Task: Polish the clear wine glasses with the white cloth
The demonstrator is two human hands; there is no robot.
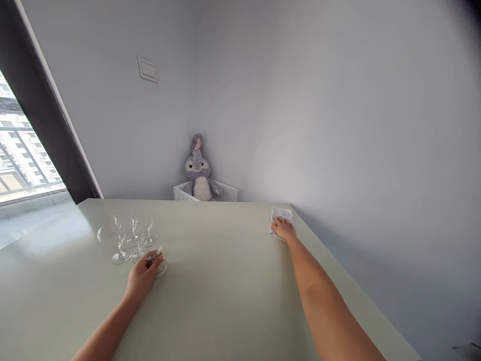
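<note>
On the left half of the pale table, my left hand [143, 273] is closed around the stem of a clear stemmed glass [151, 239], whose round foot rests at or just above the tabletop; I cannot tell which. Just behind it stand several more clear stemmed glasses [121, 256], close together and partly overlapping in view. At the far right corner of the table, my right hand [284, 229] lies palm down with its fingers spread on a folded white cloth [281, 212]. The palm and fingers cover part of the cloth.
The pale green-grey table [218, 301] runs to a wall on its right. Behind its far edge, a grey plush toy [202, 188] sits in a white perforated basket [230, 194]. A light switch [148, 69] is on the wall, and a window [22, 150] is at left.
</note>
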